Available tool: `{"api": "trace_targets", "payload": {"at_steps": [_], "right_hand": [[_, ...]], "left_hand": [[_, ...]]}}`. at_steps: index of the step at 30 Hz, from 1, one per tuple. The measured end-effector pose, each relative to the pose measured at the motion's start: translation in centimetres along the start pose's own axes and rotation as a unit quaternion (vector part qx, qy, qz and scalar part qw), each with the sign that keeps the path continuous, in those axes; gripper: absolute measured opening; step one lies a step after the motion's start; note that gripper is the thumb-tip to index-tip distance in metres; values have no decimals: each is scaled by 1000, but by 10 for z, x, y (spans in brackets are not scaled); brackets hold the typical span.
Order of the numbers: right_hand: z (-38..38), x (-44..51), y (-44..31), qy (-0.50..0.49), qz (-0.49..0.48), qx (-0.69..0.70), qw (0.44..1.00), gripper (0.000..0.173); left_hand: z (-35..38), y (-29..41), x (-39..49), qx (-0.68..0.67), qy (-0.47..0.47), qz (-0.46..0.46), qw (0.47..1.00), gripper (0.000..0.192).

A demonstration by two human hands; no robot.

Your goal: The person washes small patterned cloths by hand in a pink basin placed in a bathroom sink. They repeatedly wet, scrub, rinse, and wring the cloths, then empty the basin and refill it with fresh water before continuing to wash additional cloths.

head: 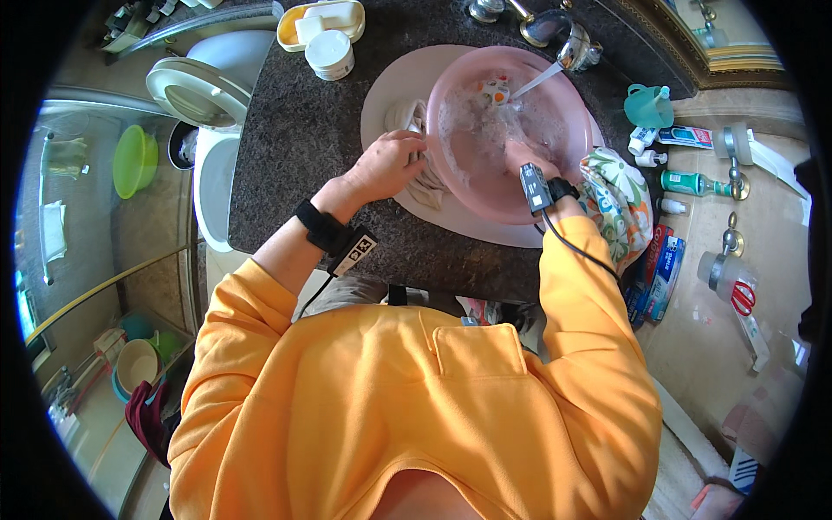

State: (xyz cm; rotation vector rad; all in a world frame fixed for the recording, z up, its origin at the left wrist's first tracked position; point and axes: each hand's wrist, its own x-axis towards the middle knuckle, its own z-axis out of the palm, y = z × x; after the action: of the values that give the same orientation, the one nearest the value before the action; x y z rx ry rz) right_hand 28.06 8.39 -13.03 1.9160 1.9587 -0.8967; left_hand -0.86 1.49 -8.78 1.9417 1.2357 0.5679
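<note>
A pink plastic basin point(442, 188) of sudsy water sits in the white washbasin point(383, 84), and water runs into it from the faucet point(574, 52). My right hand point(530, 155) is partly under the water, its fingers hidden by water and foam. A patterned cloth point(495, 92) shows at the surface near the stream. At the basin's left rim is my left hand point(393, 162), fingers curled; whether it grips the rim or the pale cloth point(429, 185) beside it is unclear. A floral cloth point(621, 201) lies bunched against the basin's right side.
A soap dish point(354, 26) and a white lidded jar point(329, 55) stand at the back left of the dark stone counter point(292, 156). Along the right lie a teal cup point(649, 106), a green bottle point(694, 183) and toothpaste boxes point(666, 279). A toilet point(218, 188) is at left.
</note>
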Motion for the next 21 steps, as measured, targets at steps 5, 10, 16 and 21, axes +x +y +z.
{"api": "trace_targets", "payload": {"at_steps": [5, 10, 16, 21], "right_hand": [[2, -2, -7, 188, -73, -156, 967, 38], [-44, -38, -12, 205, -91, 223, 949, 25], [-188, -129, -27, 166, -232, 585, 759, 22], [-231, -198, -62, 203, -282, 572, 743, 29]], "left_hand": [[-1, 14, -4, -3, 4, 16, 1000, 31], [-16, 26, 5, -7, 13, 13, 1000, 30], [-16, 51, 49, -203, -31, -47, 978, 34], [22, 103, 70, -691, -189, -232, 658, 92]]}}
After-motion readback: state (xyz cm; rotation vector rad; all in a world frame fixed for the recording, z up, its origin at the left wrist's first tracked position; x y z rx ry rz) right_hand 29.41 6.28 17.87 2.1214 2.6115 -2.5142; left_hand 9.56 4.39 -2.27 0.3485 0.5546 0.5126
